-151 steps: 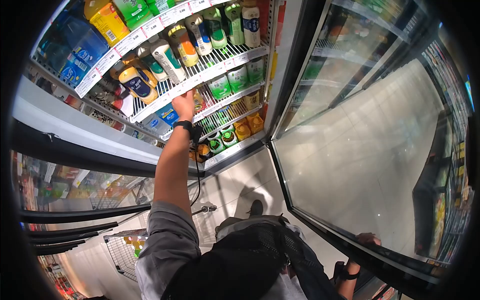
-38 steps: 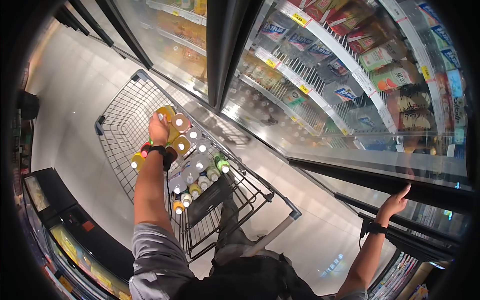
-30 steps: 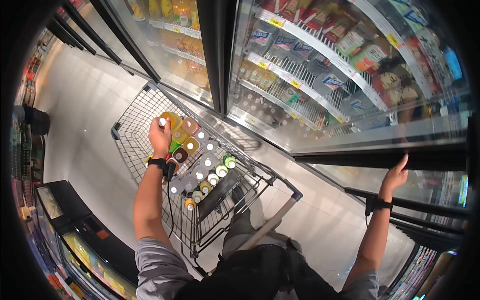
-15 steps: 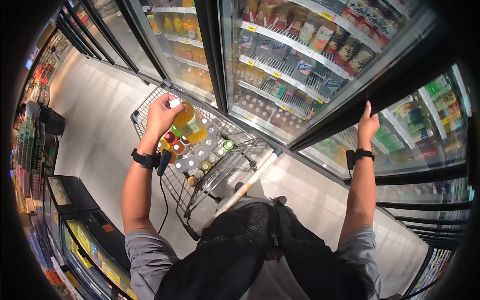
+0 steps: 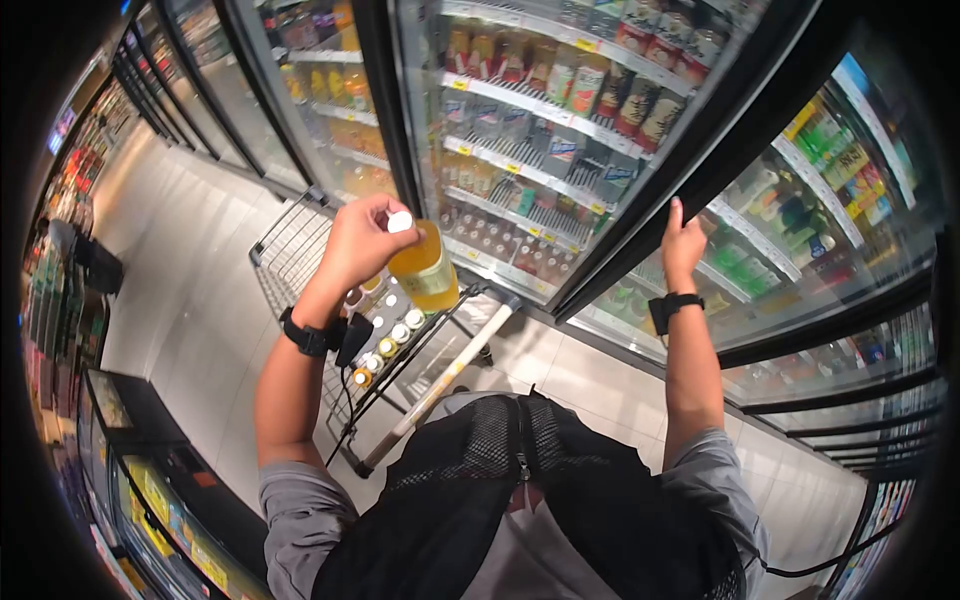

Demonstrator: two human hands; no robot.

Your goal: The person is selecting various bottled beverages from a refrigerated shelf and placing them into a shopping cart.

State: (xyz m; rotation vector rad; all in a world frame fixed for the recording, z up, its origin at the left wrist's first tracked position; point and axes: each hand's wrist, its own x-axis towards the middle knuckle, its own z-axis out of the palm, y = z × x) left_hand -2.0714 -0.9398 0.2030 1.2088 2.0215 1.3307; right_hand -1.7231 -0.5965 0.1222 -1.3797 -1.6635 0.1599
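Note:
A bottle of yellow-orange drink (image 5: 428, 268) with a white cap and pale label hangs tilted from my left hand (image 5: 368, 240), whose fingers pinch it at the cap. Below it, a wire shopping cart (image 5: 295, 250) holds several bottles with white and yellow caps, partly hidden by the hand and bottle. My right hand (image 5: 683, 240) is on the black frame of a glass cooler door (image 5: 700, 190), index finger stretched along it and the other fingers bent round the edge. The door stands ajar from the cooler.
Cooler shelves (image 5: 545, 115) with rows of bottles run behind the door. More glass doors line both sides. The cart's pale handle (image 5: 440, 385) is just in front of my body. A black display case (image 5: 170, 480) stands at the lower left, shelves with goods beyond it.
The bottle and my left hand have shifted right and nearer in view. The door edge and my right hand appear further left. The cart shows lower, with fewer of its bottles visible.

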